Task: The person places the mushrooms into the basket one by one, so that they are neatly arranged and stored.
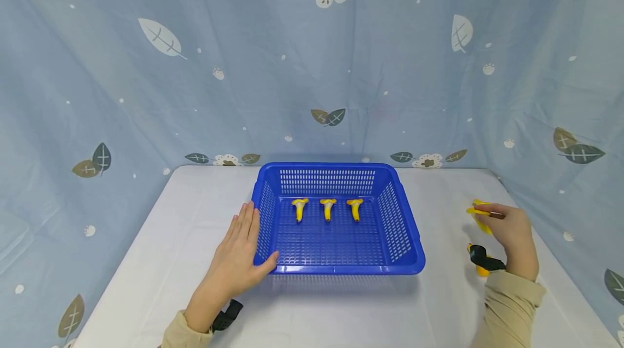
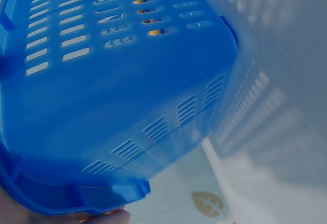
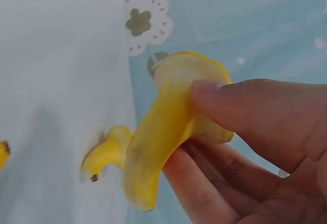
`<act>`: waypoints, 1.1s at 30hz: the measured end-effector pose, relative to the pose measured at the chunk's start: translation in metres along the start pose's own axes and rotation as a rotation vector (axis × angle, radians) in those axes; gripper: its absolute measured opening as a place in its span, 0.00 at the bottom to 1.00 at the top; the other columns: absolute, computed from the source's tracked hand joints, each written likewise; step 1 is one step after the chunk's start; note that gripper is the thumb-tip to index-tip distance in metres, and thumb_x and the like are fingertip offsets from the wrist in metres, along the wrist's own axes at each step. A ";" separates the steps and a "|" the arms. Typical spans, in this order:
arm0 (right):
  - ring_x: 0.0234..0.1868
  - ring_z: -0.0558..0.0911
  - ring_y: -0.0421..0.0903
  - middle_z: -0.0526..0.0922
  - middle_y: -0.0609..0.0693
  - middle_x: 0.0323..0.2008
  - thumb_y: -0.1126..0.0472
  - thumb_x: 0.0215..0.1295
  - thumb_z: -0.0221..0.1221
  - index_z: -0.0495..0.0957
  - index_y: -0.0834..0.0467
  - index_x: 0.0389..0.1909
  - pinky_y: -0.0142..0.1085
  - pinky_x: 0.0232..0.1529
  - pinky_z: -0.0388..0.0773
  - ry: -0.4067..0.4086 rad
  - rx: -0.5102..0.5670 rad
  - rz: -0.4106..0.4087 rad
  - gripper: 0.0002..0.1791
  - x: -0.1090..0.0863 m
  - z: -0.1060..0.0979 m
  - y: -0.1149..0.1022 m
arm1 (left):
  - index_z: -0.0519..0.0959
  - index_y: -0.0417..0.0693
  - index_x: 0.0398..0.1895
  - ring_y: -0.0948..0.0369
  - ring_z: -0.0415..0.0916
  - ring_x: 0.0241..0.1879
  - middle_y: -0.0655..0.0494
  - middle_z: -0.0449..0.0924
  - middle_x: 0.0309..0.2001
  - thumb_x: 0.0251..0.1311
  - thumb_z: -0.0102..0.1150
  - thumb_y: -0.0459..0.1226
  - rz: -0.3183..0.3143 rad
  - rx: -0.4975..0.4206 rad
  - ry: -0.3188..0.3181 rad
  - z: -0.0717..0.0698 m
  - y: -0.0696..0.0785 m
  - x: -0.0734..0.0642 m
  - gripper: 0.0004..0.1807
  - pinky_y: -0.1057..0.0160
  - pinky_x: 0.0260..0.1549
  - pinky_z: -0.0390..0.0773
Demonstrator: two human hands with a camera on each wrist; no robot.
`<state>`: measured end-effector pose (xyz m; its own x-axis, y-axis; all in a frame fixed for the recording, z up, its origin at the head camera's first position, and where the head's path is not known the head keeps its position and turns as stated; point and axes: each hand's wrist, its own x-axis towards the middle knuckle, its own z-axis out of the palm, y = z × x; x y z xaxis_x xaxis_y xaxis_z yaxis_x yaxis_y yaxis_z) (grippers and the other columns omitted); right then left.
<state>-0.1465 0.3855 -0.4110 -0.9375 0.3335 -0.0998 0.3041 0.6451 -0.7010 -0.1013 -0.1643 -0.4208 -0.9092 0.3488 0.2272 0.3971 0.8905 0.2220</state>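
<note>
A blue plastic basket [image 1: 341, 270] with slotted walls stands mid-table. Three small yellow toy bananas with peeled-back skins lie in a row inside, among them a middle banana [image 1: 328, 210]. My left hand [image 1: 234, 261] rests on the basket's left rim, fingers straight, thumb over the near corner. At the right side of the table, my right hand [image 1: 518, 234] pinches a toy banana [image 3: 156, 142] between thumb and fingers, above the surface. Below that hand lies another toy banana [image 3: 108, 152]. Closer to the wrist is one more toy banana [image 1: 482, 271], partly hidden by the wrist camera.
A white cloth covers the table [image 1: 336, 315]. Behind and at both sides hangs a blue curtain [image 1: 234, 98] with leaf and flower prints. Black camera mounts sit on both wrists.
</note>
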 end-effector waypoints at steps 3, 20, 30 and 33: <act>0.37 0.79 0.39 0.74 0.72 0.58 0.58 0.68 0.60 0.75 0.71 0.60 0.30 0.32 0.76 0.022 -0.005 -0.033 0.25 -0.001 0.000 -0.005 | 0.49 0.25 0.74 0.41 0.39 0.77 0.31 0.42 0.76 0.60 0.59 0.56 0.004 0.003 0.009 0.001 0.000 0.000 0.54 0.44 0.73 0.48; 0.43 0.78 0.45 0.78 0.66 0.54 0.49 0.69 0.59 0.78 0.66 0.58 0.38 0.39 0.72 0.090 0.044 -0.094 0.27 -0.008 0.012 -0.039 | 0.49 0.26 0.74 0.41 0.38 0.77 0.32 0.41 0.77 0.59 0.59 0.56 -0.006 0.009 0.001 0.002 0.000 -0.001 0.54 0.44 0.73 0.47; 0.33 0.75 0.25 0.78 0.40 0.42 0.49 0.64 0.65 0.81 0.65 0.54 0.28 0.33 0.73 0.180 0.119 -0.181 0.26 -0.015 0.014 -0.055 | 0.49 0.25 0.74 0.41 0.38 0.77 0.32 0.41 0.77 0.59 0.59 0.56 -0.011 0.007 -0.006 0.001 0.000 -0.001 0.55 0.44 0.73 0.47; 0.34 0.76 0.24 0.78 0.43 0.46 0.48 0.64 0.66 0.81 0.65 0.54 0.28 0.35 0.72 0.188 0.139 -0.180 0.27 -0.018 0.015 -0.061 | 0.49 0.25 0.74 0.41 0.38 0.77 0.32 0.42 0.77 0.59 0.60 0.56 -0.008 0.009 -0.001 0.000 0.001 0.000 0.55 0.44 0.73 0.48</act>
<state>-0.1506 0.3299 -0.3772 -0.9226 0.3519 0.1580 0.0977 0.6094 -0.7868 -0.1006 -0.1638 -0.4211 -0.9126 0.3418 0.2245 0.3885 0.8959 0.2154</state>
